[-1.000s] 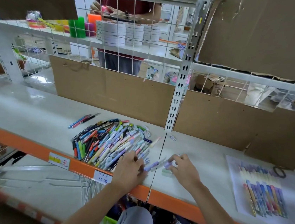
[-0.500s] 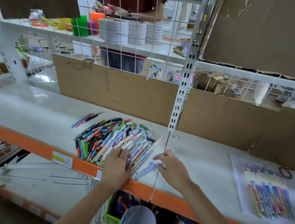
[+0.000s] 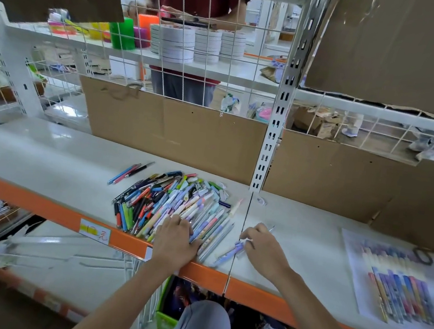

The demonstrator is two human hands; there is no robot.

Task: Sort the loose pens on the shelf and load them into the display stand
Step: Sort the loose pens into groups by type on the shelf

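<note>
Pens [image 3: 173, 208] lie heaped at frame centre on the shelf [image 3: 49, 156] — left hand [image 3: 174, 240] presses flat, steadying them, while right hand [image 3: 263, 248] pinches a purple pen [image 3: 230, 252] aside, likely sorting.

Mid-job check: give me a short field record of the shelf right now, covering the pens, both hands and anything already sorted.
pen pile: heaped loose on the white shelf, mixed colours
left hand: resting on the pile's near edge, fingers curled over pens
right hand: on the shelf right of the pile, grip on a purple pen
stray pens: small group apart, left of the pile
sorted row: pens side by side on a white sheet, far right
display stand: not in view
</note>
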